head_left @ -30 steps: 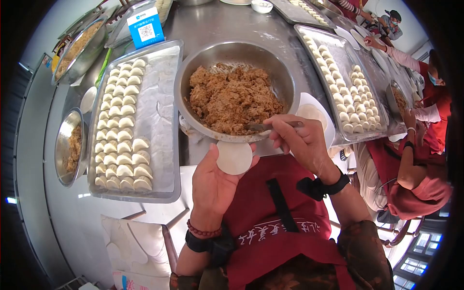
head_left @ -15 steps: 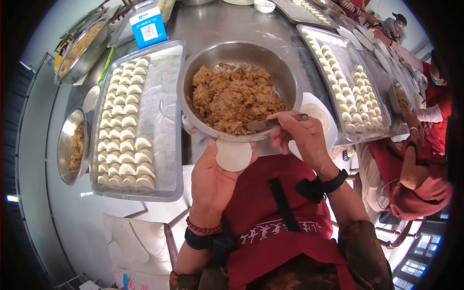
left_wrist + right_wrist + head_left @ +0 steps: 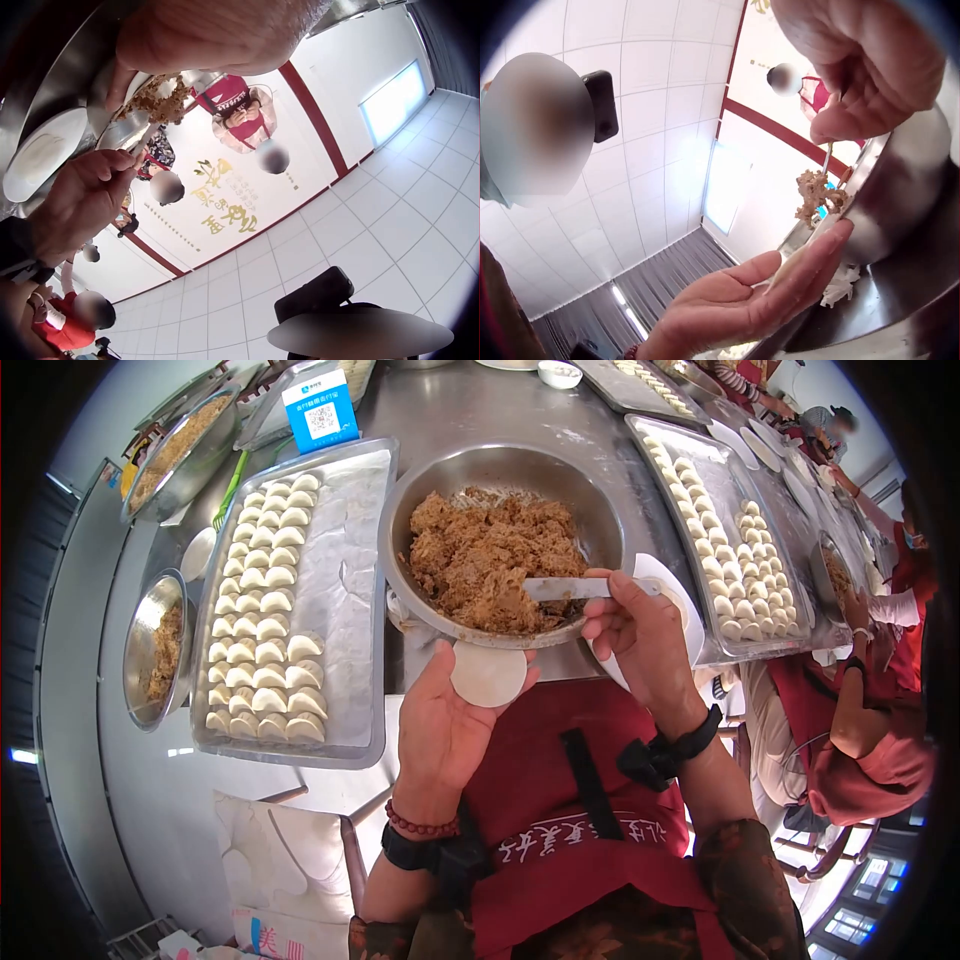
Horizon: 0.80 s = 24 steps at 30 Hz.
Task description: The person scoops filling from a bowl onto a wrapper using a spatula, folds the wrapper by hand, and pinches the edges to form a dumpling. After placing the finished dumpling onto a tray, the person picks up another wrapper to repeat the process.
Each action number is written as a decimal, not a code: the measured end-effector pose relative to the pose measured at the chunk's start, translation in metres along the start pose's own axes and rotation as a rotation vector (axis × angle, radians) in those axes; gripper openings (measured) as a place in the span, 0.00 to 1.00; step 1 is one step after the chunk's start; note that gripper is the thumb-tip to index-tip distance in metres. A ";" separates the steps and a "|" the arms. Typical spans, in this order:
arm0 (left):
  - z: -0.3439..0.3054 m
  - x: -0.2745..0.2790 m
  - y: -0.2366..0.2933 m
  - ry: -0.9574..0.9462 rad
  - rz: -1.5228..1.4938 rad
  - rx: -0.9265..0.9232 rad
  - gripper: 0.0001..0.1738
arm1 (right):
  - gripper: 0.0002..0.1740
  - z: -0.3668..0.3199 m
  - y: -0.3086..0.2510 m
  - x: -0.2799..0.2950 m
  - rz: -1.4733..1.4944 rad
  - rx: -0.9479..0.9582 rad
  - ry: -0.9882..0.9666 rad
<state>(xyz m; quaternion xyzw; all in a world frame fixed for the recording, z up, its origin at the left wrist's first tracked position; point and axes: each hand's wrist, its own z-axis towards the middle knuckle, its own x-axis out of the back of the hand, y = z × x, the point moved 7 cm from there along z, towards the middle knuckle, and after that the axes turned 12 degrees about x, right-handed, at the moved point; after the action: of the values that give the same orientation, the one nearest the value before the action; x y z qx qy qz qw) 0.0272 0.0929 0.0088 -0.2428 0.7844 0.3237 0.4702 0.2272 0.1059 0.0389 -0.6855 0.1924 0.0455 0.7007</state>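
Observation:
My left hand (image 3: 440, 728) lies palm up at the near side of a big steel bowl. A round white dumpling wrapper (image 3: 488, 674) rests flat across its straight fingers. In my right hand (image 3: 645, 655) I pinch the handle of a flat metal spatula (image 3: 562, 589), above the bowl (image 3: 398, 575). In the right wrist view a clump of brown filling (image 3: 817, 196) clings to the spatula's end, just above the left fingertips. More crumbly meat filling (image 3: 480, 550) is heaped inside the bowl.
Left of the bowl, a tray (image 3: 350, 560) carries rows of folded dumplings (image 3: 255, 600); another tray (image 3: 700, 450) of dumplings stands right. A plate (image 3: 680, 600) with wrappers sits beside my right hand. A smaller filling bowl (image 3: 150, 660) stands far left. Several people work along the right.
My right hand has raised the spatula from the bowl's near rim and turned it, so its flat blade faces up with filling at the end. The left hand keeps the wrapper in place.

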 end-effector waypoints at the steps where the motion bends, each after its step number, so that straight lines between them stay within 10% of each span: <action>1: 0.000 0.000 0.000 0.001 0.004 -0.004 0.28 | 0.24 0.003 0.000 0.002 0.026 0.007 -0.005; 24: -0.018 -0.011 -0.001 0.037 0.011 0.026 0.29 | 0.22 -0.005 -0.001 0.027 -0.109 -0.006 0.057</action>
<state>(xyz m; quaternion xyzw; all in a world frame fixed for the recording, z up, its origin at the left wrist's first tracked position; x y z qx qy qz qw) 0.0221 0.0805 0.0244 -0.2384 0.7982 0.3115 0.4571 0.2514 0.0957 0.0311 -0.6981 0.1746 -0.0116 0.6943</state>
